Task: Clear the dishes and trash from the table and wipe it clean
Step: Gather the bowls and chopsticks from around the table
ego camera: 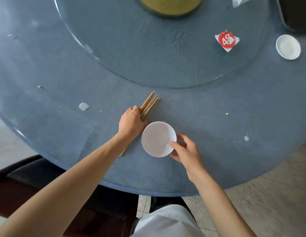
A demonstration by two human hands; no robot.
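From the head view, the left hand (131,122) gripped the chopsticks (149,104) on the blue table (217,103). The right hand (186,151) pinched a white bowl (156,139) beside them. A small dish (288,47), a wrapper (227,40) and white spills (84,106) remained; wiping looked not started.

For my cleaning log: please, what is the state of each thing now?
Left hand: grips the chopsticks.
Right hand: holds the near bowl, looks empty.
Far dish: upright, untouched.
Red wrapper: crumpled on the glass turntable.
Tablecloth: spotted with white spills.
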